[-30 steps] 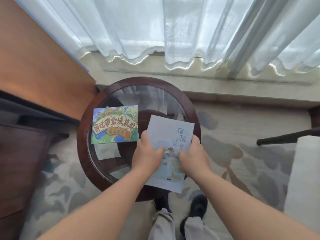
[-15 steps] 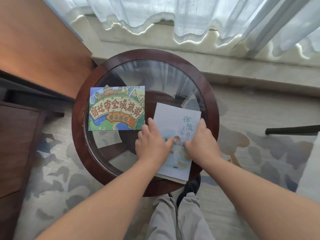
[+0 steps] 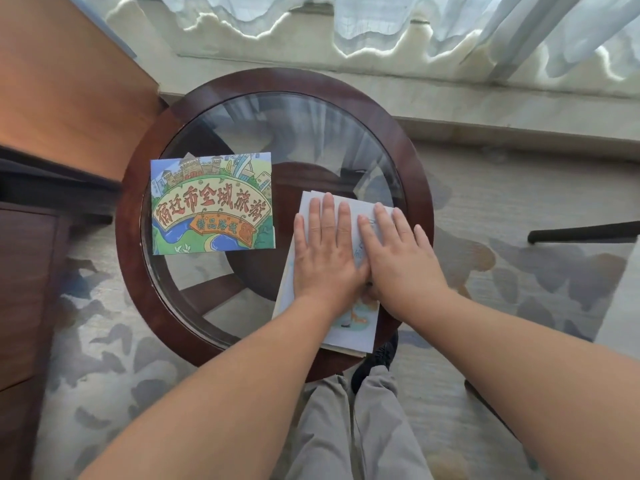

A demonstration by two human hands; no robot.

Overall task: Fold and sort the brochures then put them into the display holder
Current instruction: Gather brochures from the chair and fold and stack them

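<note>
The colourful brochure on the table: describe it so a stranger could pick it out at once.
Find the round glass-topped table with the dark wood rim. On its left half lies the colourful brochure, flat and untouched. Unlike the pale brochure pressed under the left hand and right hand, it shows a cartoon cityscape with red characters on a cream banner.

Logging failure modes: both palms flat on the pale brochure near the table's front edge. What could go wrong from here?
1. The pale brochure lies partly on the table's wooden rim, close to the person. Pushed by the left hand and right hand, it might slide off the smooth glass.
2. Its layers look offset at the near end, so pressing may set a crooked crease.
</note>
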